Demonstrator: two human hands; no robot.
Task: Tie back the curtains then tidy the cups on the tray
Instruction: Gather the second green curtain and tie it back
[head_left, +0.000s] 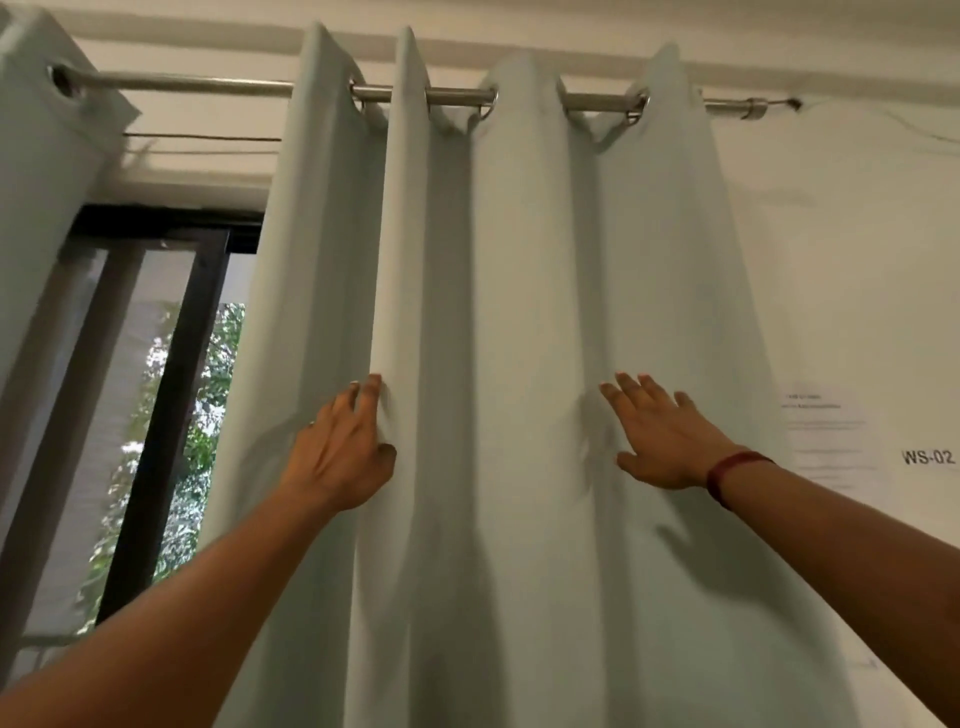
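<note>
Two-handed, you are gathering the soft, light curtain (519, 260): left hand (343, 447) pinching a 9 o'clock fold, right hand (660, 436) pressing flat, fingers spread.

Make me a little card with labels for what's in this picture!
place: beside a window
curtain: pale, hangs by rings from a rod, not tied back yet
other curtain: far left, on the same rod
left hand: grips a fold of the curtain
right hand: flat on the curtain, fingers straight
red band: on the right wrist
paper: on the wall, marked WS-02
</note>
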